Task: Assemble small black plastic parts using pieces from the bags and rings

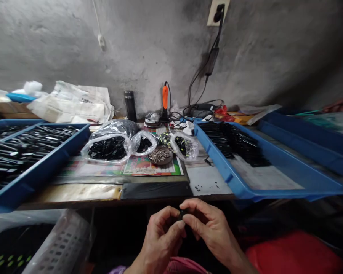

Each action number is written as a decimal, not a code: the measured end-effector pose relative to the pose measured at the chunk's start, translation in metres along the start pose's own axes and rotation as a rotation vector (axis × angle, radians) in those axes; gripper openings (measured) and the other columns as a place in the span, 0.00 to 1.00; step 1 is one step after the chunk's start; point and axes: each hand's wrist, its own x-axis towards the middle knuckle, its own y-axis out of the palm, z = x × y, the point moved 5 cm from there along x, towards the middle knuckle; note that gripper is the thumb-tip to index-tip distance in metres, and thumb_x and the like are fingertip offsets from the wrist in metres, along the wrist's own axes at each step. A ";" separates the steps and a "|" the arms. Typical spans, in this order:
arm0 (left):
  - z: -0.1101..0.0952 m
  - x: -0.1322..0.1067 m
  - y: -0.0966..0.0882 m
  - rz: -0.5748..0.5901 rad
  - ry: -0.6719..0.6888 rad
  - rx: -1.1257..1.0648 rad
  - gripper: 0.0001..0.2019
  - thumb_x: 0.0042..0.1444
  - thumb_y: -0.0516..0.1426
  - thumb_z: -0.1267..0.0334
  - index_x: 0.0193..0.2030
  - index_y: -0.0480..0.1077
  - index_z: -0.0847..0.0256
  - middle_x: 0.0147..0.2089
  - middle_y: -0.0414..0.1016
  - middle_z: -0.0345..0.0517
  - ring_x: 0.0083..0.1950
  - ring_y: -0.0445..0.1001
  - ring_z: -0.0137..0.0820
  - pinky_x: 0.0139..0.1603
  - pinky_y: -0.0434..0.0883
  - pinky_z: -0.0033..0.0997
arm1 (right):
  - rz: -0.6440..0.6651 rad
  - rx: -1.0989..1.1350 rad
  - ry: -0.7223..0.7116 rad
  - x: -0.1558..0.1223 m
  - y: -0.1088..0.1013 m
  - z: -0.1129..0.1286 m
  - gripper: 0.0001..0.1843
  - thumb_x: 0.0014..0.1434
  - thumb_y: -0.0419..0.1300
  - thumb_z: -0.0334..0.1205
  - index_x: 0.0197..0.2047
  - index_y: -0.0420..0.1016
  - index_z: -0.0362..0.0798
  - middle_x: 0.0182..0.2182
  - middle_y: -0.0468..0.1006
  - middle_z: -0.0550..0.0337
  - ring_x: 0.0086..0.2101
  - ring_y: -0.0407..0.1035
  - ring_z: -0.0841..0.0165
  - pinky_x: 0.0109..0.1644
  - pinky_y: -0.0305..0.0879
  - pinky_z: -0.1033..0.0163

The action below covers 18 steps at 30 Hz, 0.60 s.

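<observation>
Left hand (161,238) and right hand (213,228) sit just below the workbench (74,192), fingers curled and closed together on a small black part (183,214) (mostly hidden by the fingertips). Farther off on the bench, clear plastic bags (108,148) of black pieces lie between a blue tray (40,171) at left and another blue tray (240,186) at right.

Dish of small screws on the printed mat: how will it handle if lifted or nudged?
Probably heavy for its size: the shallow brown dish holds a loose heap of small metal screws. Its low, wide shape likely resists tipping. The low rim suggests the screws could slide out easily if it is tilted.
</observation>
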 end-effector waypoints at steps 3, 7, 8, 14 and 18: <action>-0.001 0.000 -0.002 -0.006 0.010 0.001 0.22 0.49 0.67 0.45 0.33 0.69 0.63 0.21 0.66 0.34 0.15 0.55 0.16 0.15 0.53 0.18 | -0.022 -0.008 -0.029 -0.001 0.002 0.001 0.11 0.61 0.65 0.46 0.39 0.77 0.46 0.26 0.70 0.64 0.20 0.62 0.78 0.21 0.58 0.74; -0.004 0.000 -0.007 -0.033 0.022 0.041 0.25 0.45 0.68 0.42 0.32 0.69 0.63 0.20 0.65 0.33 0.16 0.55 0.17 0.15 0.53 0.18 | -0.013 0.081 0.029 0.003 0.007 -0.003 0.18 0.61 0.64 0.52 0.45 0.74 0.46 0.26 0.69 0.66 0.18 0.60 0.79 0.20 0.56 0.74; -0.004 0.001 -0.008 -0.037 0.023 0.060 0.25 0.45 0.68 0.41 0.32 0.69 0.63 0.20 0.65 0.33 0.16 0.55 0.17 0.15 0.54 0.18 | 0.009 0.090 0.055 0.004 0.009 -0.004 0.20 0.60 0.64 0.54 0.45 0.74 0.46 0.25 0.68 0.66 0.18 0.59 0.79 0.20 0.56 0.74; -0.003 0.005 -0.010 -0.030 0.039 0.049 0.25 0.45 0.68 0.42 0.27 0.67 0.63 0.17 0.62 0.32 0.14 0.52 0.16 0.13 0.49 0.18 | 0.106 -0.155 0.055 0.008 0.010 0.001 0.22 0.65 0.56 0.57 0.32 0.69 0.44 0.20 0.65 0.66 0.17 0.56 0.78 0.18 0.50 0.73; -0.004 0.010 -0.009 0.040 -0.014 0.004 0.26 0.43 0.69 0.42 0.27 0.66 0.63 0.20 0.70 0.38 0.13 0.59 0.17 0.13 0.54 0.18 | 0.143 -0.105 0.063 0.012 0.014 0.001 0.22 0.64 0.57 0.58 0.32 0.68 0.45 0.20 0.68 0.65 0.16 0.55 0.78 0.17 0.47 0.72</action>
